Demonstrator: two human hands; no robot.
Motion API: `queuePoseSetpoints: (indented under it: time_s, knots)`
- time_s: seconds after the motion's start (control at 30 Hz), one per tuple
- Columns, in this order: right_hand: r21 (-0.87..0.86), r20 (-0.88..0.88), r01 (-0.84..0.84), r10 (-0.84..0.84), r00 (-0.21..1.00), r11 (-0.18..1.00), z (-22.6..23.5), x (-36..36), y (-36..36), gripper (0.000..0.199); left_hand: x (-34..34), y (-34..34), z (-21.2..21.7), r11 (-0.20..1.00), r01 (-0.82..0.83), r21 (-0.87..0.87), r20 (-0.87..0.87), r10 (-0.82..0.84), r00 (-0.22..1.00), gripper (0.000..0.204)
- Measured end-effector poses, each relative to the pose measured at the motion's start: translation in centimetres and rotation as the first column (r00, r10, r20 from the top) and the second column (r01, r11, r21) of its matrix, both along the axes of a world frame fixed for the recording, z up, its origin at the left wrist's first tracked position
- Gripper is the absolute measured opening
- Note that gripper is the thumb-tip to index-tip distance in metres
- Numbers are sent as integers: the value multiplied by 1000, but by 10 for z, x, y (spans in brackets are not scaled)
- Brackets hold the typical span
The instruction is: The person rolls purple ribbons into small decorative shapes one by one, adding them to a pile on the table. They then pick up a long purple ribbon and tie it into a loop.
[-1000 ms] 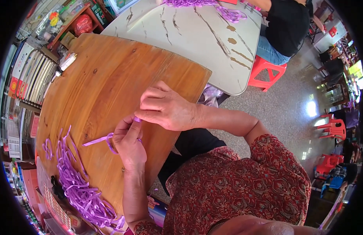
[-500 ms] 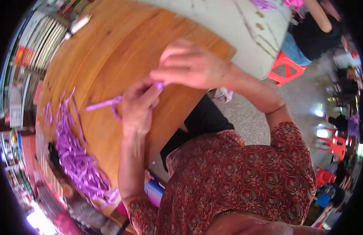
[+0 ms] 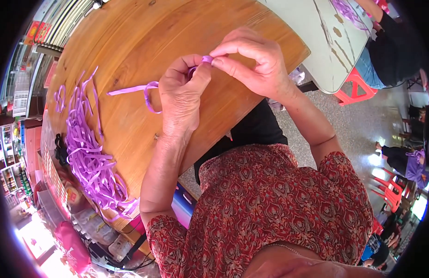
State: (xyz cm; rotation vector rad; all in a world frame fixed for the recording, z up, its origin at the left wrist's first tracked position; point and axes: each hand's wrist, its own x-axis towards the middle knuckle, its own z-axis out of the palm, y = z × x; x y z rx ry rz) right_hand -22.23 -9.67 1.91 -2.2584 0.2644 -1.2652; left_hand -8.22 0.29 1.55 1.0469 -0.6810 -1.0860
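Over the wooden table (image 3: 131,51), both my hands meet at a purple ribbon (image 3: 149,88). My left hand (image 3: 184,88) is closed around it, with a small loop between thumb and fingers. One looped tail of the ribbon hangs out to the left of that hand. My right hand (image 3: 256,60) pinches the ribbon's other end between thumb and forefinger, right beside the left fingertips. To the left, a large heap of purple ribbons (image 3: 91,162) lies along the table edge. A separate small ribbon loop (image 3: 60,98) rests near it.
A pale marble-patterned table (image 3: 311,41) adjoins at the upper right, where a person (image 3: 390,51) in dark clothing sits by a red plastic stool (image 3: 355,90). Stacked boards or books (image 3: 61,28) stand at the upper left. A pink bag (image 3: 72,245) is at the lower left.
My hands have drawn together at the ribbon; the right hand, blurred before with its palm turned down, now pinches the ribbon's end. The whole view has shifted slightly.
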Motion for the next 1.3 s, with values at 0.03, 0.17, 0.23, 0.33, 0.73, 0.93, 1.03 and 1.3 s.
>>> queuePoseSetpoints:
  time_s: [0.03,0.17,0.23,0.33,0.73,0.93,1.03,1.3]
  knots:
    - [1,-2,4,-4,1000,1000,-1,-1,-1,13,-1,-1,0,1000,4,1,-2,-4,1000,11]
    - [260,-1,-28,29,1000,965,-6,1,5,5,-6,0,3,1000,-25,12,50,24,998,11]
    - [389,15,-42,40,999,920,-6,0,10,4,-7,0,2,999,-33,9,64,32,997,11]
    - [783,14,-85,118,993,616,-3,0,13,6,-4,2,-2,996,4,-93,-8,-5,1000,12]
    - [220,141,46,-78,987,974,-7,4,15,13,-4,-2,-8,990,37,-134,-165,-59,985,14]
    - [-37,253,84,-71,965,996,-9,3,7,16,-1,-1,-16,999,-15,-49,-162,7,987,14]
    - [44,269,-12,0,963,999,-16,6,11,10,10,5,-25,998,-1,-55,-161,-8,987,20]
    - [356,200,-237,174,964,904,-11,2,10,10,-3,9,-7,997,-69,-46,-141,62,988,21]
